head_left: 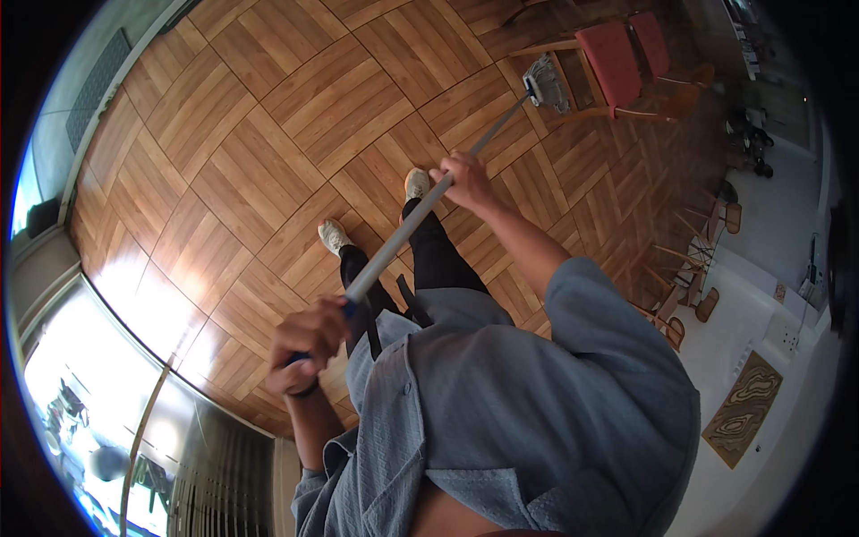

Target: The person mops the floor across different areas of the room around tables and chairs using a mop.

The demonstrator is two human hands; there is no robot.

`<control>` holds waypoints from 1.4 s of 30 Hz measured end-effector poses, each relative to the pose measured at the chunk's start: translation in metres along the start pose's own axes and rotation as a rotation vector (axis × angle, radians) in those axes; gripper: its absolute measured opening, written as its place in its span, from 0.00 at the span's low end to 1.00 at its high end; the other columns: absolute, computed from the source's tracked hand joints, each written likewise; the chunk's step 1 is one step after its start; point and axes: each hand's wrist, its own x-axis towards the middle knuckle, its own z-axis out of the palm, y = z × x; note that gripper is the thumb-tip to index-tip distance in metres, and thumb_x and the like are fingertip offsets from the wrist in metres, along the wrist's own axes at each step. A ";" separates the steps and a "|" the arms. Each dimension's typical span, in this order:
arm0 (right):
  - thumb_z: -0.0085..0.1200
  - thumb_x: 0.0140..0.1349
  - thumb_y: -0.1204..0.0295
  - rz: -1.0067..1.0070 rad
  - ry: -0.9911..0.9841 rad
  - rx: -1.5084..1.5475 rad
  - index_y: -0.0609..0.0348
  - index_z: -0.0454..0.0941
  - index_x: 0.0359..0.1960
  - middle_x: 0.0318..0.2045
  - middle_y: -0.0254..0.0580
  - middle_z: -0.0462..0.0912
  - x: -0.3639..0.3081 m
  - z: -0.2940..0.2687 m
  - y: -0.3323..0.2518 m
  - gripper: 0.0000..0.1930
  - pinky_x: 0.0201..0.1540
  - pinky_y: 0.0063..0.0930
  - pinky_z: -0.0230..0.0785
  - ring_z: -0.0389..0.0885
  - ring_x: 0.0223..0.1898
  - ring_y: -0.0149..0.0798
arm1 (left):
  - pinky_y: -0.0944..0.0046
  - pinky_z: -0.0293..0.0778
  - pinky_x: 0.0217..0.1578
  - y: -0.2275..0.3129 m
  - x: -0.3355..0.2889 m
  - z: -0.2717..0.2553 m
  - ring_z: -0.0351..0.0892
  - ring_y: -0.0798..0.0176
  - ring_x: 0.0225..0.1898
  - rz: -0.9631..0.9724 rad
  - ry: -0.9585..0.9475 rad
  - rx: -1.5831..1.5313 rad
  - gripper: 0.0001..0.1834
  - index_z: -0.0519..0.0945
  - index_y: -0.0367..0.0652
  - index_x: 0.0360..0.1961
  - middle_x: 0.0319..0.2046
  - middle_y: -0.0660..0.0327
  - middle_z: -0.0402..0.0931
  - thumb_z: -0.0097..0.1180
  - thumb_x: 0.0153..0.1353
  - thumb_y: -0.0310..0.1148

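A string mop with a long grey pole [394, 242] slants across the view, from my body out to the upper right. My left hand [307, 347] is wrapped round the blue grip at its near end. Farther up the pole, my right hand [465, 182] has its fingers closed round the shaft. The grey mop head [548, 85] lies on the wood-patterned floor [304, 98], by the legs of a red chair [608, 67]. Part of the mop strings is close to or under the chair frame; I cannot tell whether they touch.
Beside the first stands another red chair [650, 43]. More wooden chairs [702, 304] line the right side near a white wall with a patterned panel [743, 409]. Bright glass [89, 385] borders the lower left. My shoes [334, 236] are on the floor below the pole.
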 end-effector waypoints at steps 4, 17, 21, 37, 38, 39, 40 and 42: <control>0.56 0.55 0.62 -0.182 0.014 0.174 0.57 0.71 0.16 0.19 0.43 0.74 -0.010 0.027 -0.083 0.16 0.37 0.42 0.64 0.75 0.28 0.47 | 0.57 0.65 0.38 0.072 -0.055 -0.034 0.69 0.60 0.16 0.145 0.066 0.037 0.25 0.69 0.44 0.05 0.06 0.63 0.64 0.48 0.49 0.50; 0.55 0.56 0.66 -0.468 -0.102 0.335 0.56 0.68 0.16 0.15 0.40 0.71 -0.042 0.024 -0.186 0.14 0.31 0.39 0.63 0.75 0.23 0.45 | 0.76 0.61 0.17 0.139 -0.146 -0.031 0.64 0.77 0.07 0.616 0.297 -0.089 0.23 0.64 0.53 0.03 0.03 0.73 0.63 0.63 0.47 0.29; 0.55 0.56 0.66 -0.440 -0.182 0.259 0.57 0.68 0.16 0.17 0.42 0.72 -0.034 0.018 -0.135 0.15 0.32 0.40 0.64 0.75 0.24 0.47 | 0.73 0.57 0.21 0.093 -0.121 -0.023 0.61 0.78 0.08 0.481 0.243 -0.194 0.21 0.65 0.55 0.03 0.04 0.76 0.64 0.63 0.42 0.32; 0.58 0.55 0.65 0.133 -0.511 -0.356 0.52 0.69 0.41 0.46 0.41 0.71 -0.014 -0.012 0.077 0.15 0.51 0.50 0.60 0.67 0.56 0.46 | 0.50 0.56 0.59 -0.206 0.013 0.035 0.73 0.48 0.50 -0.147 0.383 -0.271 0.11 0.72 0.39 0.11 0.30 0.52 0.79 0.57 0.45 0.26; 0.58 0.54 0.65 0.136 -0.548 -0.353 0.51 0.68 0.43 0.48 0.41 0.70 -0.018 -0.010 0.078 0.17 0.53 0.51 0.59 0.65 0.59 0.46 | 0.50 0.56 0.59 -0.227 0.019 0.037 0.73 0.48 0.50 -0.148 0.376 -0.273 0.11 0.72 0.39 0.11 0.30 0.52 0.79 0.57 0.45 0.26; 0.58 0.54 0.65 0.138 -0.546 -0.354 0.51 0.68 0.43 0.48 0.41 0.70 -0.021 -0.006 0.076 0.17 0.53 0.51 0.59 0.65 0.59 0.46 | 0.51 0.57 0.59 -0.244 0.025 0.039 0.72 0.48 0.53 -0.229 0.408 -0.280 0.11 0.72 0.38 0.11 0.31 0.52 0.79 0.56 0.48 0.25; 0.58 0.54 0.64 0.135 -0.561 -0.288 0.52 0.68 0.43 0.49 0.41 0.70 -0.024 -0.002 0.073 0.17 0.54 0.52 0.59 0.63 0.60 0.47 | 0.52 0.57 0.59 -0.261 0.030 0.039 0.70 0.48 0.56 -0.310 0.440 -0.285 0.12 0.72 0.37 0.12 0.33 0.51 0.80 0.55 0.50 0.24; 0.59 0.54 0.64 0.133 -0.579 -0.226 0.52 0.68 0.42 0.50 0.41 0.70 -0.032 0.008 0.068 0.17 0.55 0.53 0.58 0.62 0.62 0.48 | 0.53 0.57 0.59 -0.290 0.041 0.041 0.69 0.49 0.57 -0.342 0.481 -0.325 0.14 0.72 0.36 0.11 0.33 0.51 0.80 0.53 0.53 0.25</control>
